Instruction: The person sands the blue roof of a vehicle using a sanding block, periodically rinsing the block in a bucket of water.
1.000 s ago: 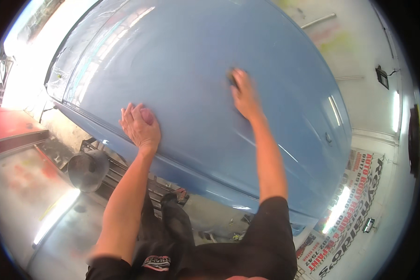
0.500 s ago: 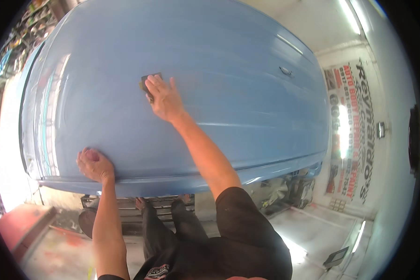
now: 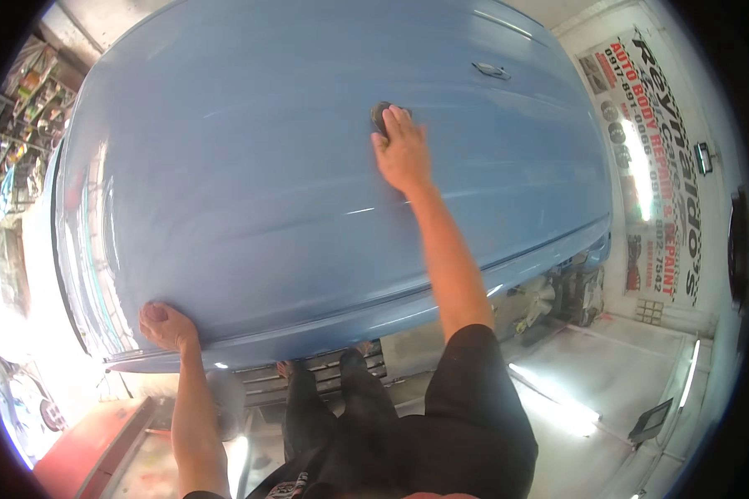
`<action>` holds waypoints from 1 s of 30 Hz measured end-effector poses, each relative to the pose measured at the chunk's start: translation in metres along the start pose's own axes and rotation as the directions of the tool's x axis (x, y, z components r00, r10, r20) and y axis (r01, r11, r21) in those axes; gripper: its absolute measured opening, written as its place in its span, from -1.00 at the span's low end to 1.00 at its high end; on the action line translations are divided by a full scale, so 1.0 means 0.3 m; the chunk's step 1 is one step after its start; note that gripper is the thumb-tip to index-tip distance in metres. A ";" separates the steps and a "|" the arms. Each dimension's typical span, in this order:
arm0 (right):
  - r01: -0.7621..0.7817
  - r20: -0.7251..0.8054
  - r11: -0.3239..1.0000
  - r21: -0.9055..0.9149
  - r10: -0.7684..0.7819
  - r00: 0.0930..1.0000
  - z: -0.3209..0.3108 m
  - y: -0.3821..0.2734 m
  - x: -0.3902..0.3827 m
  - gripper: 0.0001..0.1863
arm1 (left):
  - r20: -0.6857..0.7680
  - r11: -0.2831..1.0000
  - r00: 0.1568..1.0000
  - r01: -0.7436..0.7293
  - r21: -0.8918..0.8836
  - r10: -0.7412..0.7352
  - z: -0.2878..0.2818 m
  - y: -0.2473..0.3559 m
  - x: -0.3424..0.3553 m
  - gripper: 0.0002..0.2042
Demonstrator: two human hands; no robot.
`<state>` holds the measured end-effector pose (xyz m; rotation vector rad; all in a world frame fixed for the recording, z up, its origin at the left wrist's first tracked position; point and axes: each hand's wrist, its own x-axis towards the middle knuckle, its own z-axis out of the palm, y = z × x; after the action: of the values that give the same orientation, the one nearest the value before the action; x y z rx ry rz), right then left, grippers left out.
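Observation:
The broad, glossy blue roof of a vehicle (image 3: 283,200) fills the middle of the view. My right hand (image 3: 405,158) is stretched out across it, right of centre, with its fingers pressed over a small dark pad (image 3: 380,119) lying against the paint. Part of the pad is hidden under the fingers. At the near left edge of the roof, my left hand (image 3: 173,328) is curled round a small, rounded reddish-pink thing (image 3: 153,313) whose kind I cannot make out. That hand rests on the blue surface too.
A small fitting (image 3: 491,71) sticks up from the roof at the far right. My feet stand on a slatted bench (image 3: 258,384) beside the vehicle. A printed banner (image 3: 649,166) hangs on the right wall. Cluttered shelves (image 3: 29,125) stand at far left, a red panel (image 3: 91,449) lower left.
My right hand has slid the dark pad to the right along the roof. The left hand still holds the reddish thing near the roof's edge. The whole view has shifted somewhat.

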<state>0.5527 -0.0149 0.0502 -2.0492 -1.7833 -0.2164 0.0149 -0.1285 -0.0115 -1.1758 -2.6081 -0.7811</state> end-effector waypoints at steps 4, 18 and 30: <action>-0.309 -0.118 0.939 0.150 0.328 0.937 -0.134 0.549 0.000 -0.63 | 0.099 0.999 0.995 0.025 -0.039 -0.021 0.003 0.100 -0.055 -0.69; -0.259 -0.091 0.959 -0.118 0.249 0.964 -0.148 0.533 -0.073 -0.60 | 0.116 0.998 0.992 0.044 0.050 -0.049 -0.032 0.126 -0.050 -0.66; -0.252 -0.108 0.959 -0.128 0.239 0.965 -0.142 0.487 -0.193 -0.62 | 0.158 0.995 0.983 0.087 0.049 -0.093 -0.014 0.134 -0.054 -0.66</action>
<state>0.6917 -0.0986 0.0368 -2.2968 -1.4792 -0.3643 0.0554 -0.1189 0.0018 -1.1608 -2.8110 -0.6696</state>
